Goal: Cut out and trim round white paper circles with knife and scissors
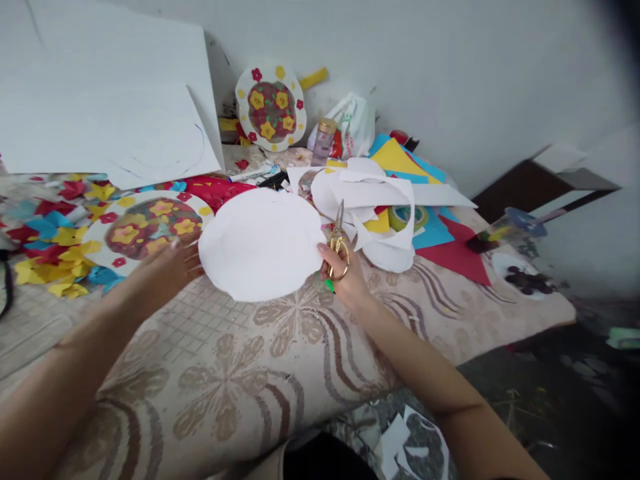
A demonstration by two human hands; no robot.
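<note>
We take the centre of the white cutout (263, 247) as the dial centre. The cutout lies between our hands, and its slightly longer axis runs from 9 to 3 o'clock.

Right hand (345, 273): located at 3 o'clock, the nearer of the two. We hold the scissors (339, 243) in it, blades narrow and directed toward 12 o'clock, with thumb and fingers at the cutout's edge. A green tip (329, 285) shows below the handles; we cannot identify its body.

Left hand (173, 267): located at 9 o'clock, fingers loosely spread beside the opposite edge. We cannot tell whether the fingertips touch it.

Surface: a patterned cloth (225, 380) extends toward 6 o'clock. A flowered disc (125, 233) lies at 9 o'clock, paper flowers (70, 237) beyond it. Paper offcuts (375, 193) are piled at 2 o'clock.

Room: the wall (450, 80) rises at 12 o'clock, where a second disc (273, 107) stands upright. A large white board (100, 87) stands at 10 o'clock.
</note>
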